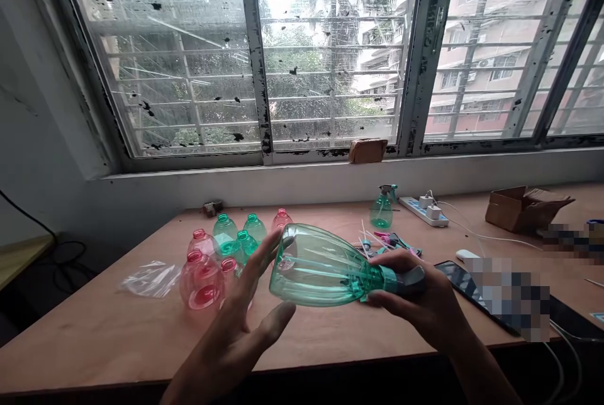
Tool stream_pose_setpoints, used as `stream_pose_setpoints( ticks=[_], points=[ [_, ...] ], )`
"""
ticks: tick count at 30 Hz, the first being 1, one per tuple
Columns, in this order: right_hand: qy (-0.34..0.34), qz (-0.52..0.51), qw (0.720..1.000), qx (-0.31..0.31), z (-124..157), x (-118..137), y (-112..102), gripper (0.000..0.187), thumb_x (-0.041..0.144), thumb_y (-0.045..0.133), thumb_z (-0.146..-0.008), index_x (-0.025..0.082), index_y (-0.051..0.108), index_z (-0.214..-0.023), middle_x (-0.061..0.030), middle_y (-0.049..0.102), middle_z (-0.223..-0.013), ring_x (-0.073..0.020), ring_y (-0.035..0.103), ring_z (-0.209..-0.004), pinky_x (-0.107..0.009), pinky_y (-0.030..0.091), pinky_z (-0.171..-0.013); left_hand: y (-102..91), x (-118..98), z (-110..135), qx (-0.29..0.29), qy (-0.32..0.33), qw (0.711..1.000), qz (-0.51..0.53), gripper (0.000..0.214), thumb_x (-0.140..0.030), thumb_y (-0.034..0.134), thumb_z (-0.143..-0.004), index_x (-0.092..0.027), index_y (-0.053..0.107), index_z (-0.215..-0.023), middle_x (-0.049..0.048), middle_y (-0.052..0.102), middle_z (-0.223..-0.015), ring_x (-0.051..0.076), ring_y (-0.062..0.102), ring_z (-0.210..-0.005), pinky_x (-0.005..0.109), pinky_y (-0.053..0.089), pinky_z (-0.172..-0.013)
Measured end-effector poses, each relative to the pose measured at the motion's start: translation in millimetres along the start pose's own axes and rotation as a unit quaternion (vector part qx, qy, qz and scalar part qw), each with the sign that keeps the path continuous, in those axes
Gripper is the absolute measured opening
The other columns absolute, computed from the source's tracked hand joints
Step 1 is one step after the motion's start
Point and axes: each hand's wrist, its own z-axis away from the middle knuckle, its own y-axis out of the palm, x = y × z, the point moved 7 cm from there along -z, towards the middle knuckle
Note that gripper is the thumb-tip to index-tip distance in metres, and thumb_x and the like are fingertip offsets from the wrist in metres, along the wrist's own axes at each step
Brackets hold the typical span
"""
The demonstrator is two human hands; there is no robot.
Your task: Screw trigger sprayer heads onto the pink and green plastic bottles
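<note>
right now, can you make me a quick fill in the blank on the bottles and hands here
The spray bottle held sideways is ___ in colour.
The open left hand touches its base, and the ___ hand grips its trigger head.
The capless bottles on the table are green and ___.
Missing words: green, right, pink.

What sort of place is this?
Probably a small home workshop: a plywood table under a barred window, a batch of pink and green bottles, a power strip, and a green spray bottle in the right hand.
</note>
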Motion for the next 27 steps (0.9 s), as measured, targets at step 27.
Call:
stream_pose_setpoints(
  ticks=[27],
  points=[
    [-0.023, -0.01, 1.0, 0.016, 0.7, -0.9, 0.7, 0.04, 0.056, 0.1, -0.084, 0.025, 0.086, -0.105, -0.0037, 0.077, -0.082, -0.0191, 0.067, -0.059, -0.029, 0.056, -0.05, -2.9, -6.0, 0.3, 0.028, 0.092, 0.993, -0.066, 0.086, -0.047, 0.08, -0.104, -0.059, 0.033, -0.175, -0.0059, 0.028, -0.19, 0.038, 0.02, -0.176, 0.063, 0.025, -0.139]
  ],
)
